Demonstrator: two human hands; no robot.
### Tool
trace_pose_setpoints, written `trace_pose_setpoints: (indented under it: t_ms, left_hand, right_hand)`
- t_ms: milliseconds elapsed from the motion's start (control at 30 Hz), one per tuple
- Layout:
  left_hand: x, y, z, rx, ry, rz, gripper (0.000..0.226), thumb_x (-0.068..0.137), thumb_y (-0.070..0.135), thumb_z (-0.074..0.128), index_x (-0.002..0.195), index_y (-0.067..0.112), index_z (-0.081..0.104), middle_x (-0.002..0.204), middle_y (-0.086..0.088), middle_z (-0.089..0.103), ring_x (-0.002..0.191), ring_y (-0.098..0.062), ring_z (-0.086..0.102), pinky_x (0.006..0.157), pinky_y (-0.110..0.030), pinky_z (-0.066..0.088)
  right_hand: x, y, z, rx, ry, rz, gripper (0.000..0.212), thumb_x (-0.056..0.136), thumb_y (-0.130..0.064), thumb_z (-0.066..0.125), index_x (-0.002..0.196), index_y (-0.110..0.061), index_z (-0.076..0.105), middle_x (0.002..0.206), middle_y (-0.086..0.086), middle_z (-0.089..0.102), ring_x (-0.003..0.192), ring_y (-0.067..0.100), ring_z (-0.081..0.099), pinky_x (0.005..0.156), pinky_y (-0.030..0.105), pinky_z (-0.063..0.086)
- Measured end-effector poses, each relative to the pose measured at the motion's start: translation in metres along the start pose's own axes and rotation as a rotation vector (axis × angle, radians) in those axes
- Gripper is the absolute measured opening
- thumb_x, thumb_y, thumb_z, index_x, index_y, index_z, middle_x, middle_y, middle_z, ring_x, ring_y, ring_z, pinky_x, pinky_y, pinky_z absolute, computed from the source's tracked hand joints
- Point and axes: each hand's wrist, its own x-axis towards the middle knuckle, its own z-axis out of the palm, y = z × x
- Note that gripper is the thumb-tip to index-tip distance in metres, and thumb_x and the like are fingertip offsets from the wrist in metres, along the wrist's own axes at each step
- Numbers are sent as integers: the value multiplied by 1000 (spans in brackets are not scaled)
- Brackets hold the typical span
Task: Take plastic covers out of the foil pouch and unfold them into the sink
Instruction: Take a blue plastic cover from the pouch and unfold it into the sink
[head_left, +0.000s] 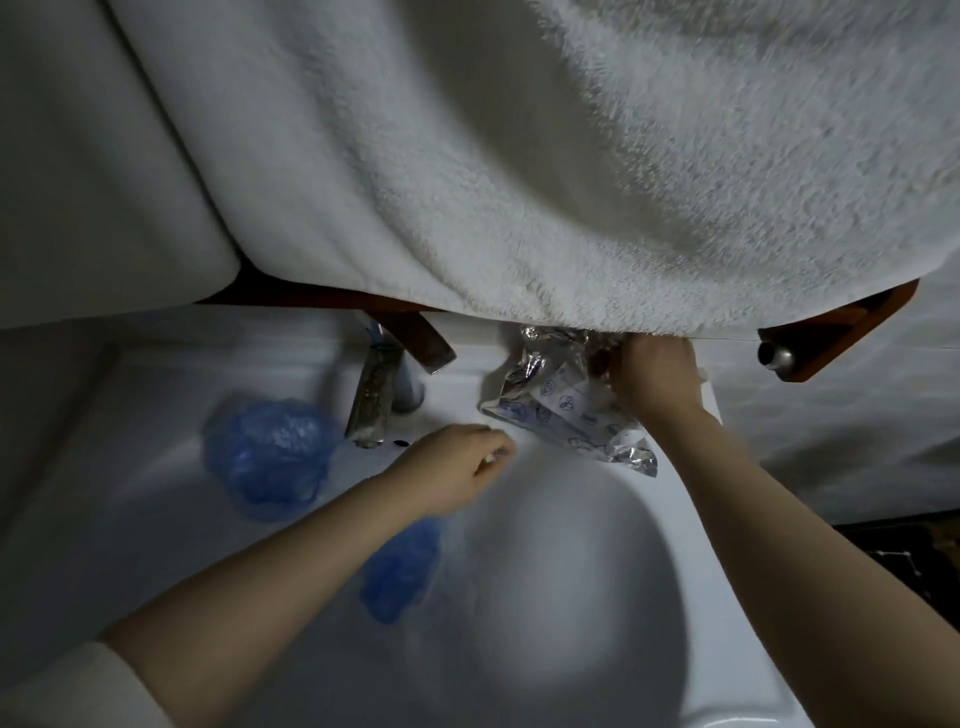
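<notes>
A crumpled silver foil pouch (558, 402) with blue print lies on the back rim of the white sink (691, 597), right of the tap. My right hand (657, 374) is at the pouch's upper right end, its fingers hidden in or behind the pouch. My left hand (457, 467) hovers over the basin's back edge with curled fingers, and something small and white shows at the fingertips. One unfolded blue plastic cover (270, 457) lies on the sink's left ledge. A second blue cover (400, 571) lies in the basin, partly hidden under my left forearm.
A chrome tap (376, 395) stands at the back of the sink between the hands and the left cover. A large white towel (571, 156) hangs low over the back rim from a wooden shelf (852, 332). A small bottle (776, 356) lies on the shelf's right end.
</notes>
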Motion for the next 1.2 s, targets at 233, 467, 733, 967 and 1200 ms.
trace_pose_setpoints:
  t_ms: [233, 467, 733, 967, 1200]
  left_hand:
    - [-42, -70, 13, 292, -435, -193, 76, 89, 49, 53, 149, 24, 14, 157, -1, 14, 142, -22, 19, 113, -32, 22]
    - [-52, -91, 26, 422, -345, -217, 24, 95, 29, 48, 115, 17, 56, 119, -6, 60, 108, -25, 55, 89, -30, 39]
    - [-70, -73, -11, -272, -46, -229, 28, 94, 23, 52, 67, 16, 53, 69, -2, 57, 71, -15, 53, 67, -27, 41]
    - [-83, -88, -31, -592, 96, -326, 30, 96, 30, 48, 74, 14, 59, 72, -4, 59, 75, -21, 53, 79, -36, 46]
    - [-101, -134, -32, 27, -28, -238, 26, 92, 23, 56, 111, 5, 62, 115, -14, 60, 109, -29, 55, 94, -31, 40]
  right_hand:
    - [-38, -35, 2, 150, 549, -125, 19, 74, -13, 58, 84, 3, 60, 76, 24, 59, 74, 40, 54, 70, 42, 45]
    - [-100, -83, 18, 318, 402, -630, 24, 74, 0, 53, 95, -7, 64, 106, 11, 64, 102, 34, 57, 82, 39, 47]
    - [-143, -151, 47, 579, -554, -235, 72, 80, -46, 67, 138, -14, 38, 134, 6, 50, 119, 25, 50, 97, 35, 40]
    - [-135, -188, 49, 696, -292, 88, 21, 90, -7, 49, 110, -5, 57, 109, 15, 64, 99, 29, 59, 85, 28, 40]
    - [-135, -178, 18, 1380, -323, 512, 24, 99, -14, 40, 115, -5, 56, 99, 12, 64, 94, 27, 62, 86, 36, 50]
